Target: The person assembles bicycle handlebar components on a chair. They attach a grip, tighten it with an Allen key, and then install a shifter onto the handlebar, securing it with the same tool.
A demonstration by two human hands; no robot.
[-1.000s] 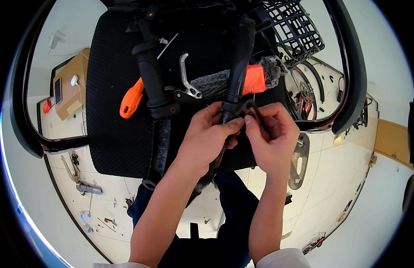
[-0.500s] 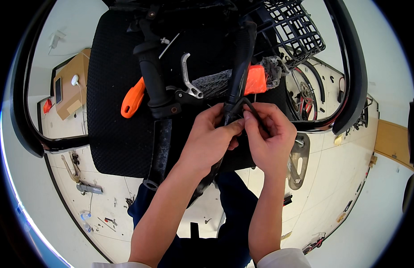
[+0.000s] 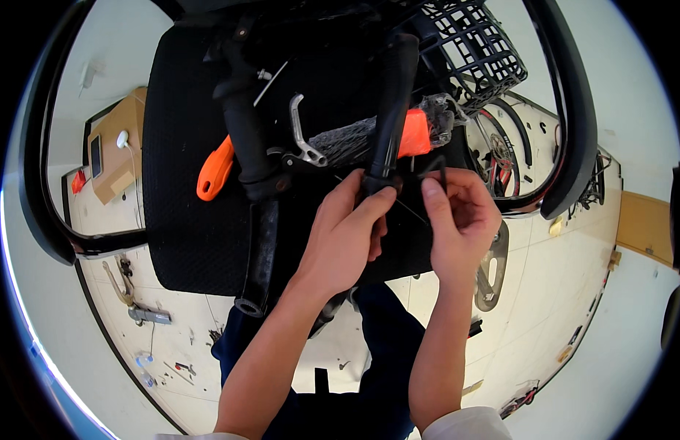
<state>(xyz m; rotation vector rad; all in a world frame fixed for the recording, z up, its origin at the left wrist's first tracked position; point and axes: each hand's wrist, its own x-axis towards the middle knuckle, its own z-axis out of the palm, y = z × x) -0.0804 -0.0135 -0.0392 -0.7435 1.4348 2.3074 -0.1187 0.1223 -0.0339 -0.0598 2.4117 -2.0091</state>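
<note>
My left hand (image 3: pixel 344 238) is closed around the lower end of a black tube of a bicycle part (image 3: pixel 395 110), thumb and fingers near a clamp on it. To its right, my right hand (image 3: pixel 466 220) pinches a dark bent rod that looks like a hex key (image 3: pixel 442 174). The key stands slightly apart from the tube. A thin wire (image 3: pixel 412 211) shows between the hands. Left of them lies a second black tube with a grip (image 3: pixel 245 139). A silver brake lever (image 3: pixel 303 136) rests between the tubes, close to a plastic-wrapped bundle with an orange patch (image 3: pixel 415 133).
All this lies on a black chair seat (image 3: pixel 186 242) with curved armrests (image 3: pixel 564 110) either side. An orange-handled tool (image 3: pixel 216 170) is at left, a black basket (image 3: pixel 479 55) at far right. Bicycle parts (image 3: pixel 501 150) and a cardboard box (image 3: pixel 123 172) are on the floor.
My right hand has drawn back to the right with the hex key, away from the tube. My left hand keeps its grip. The tube has tilted slightly.
</note>
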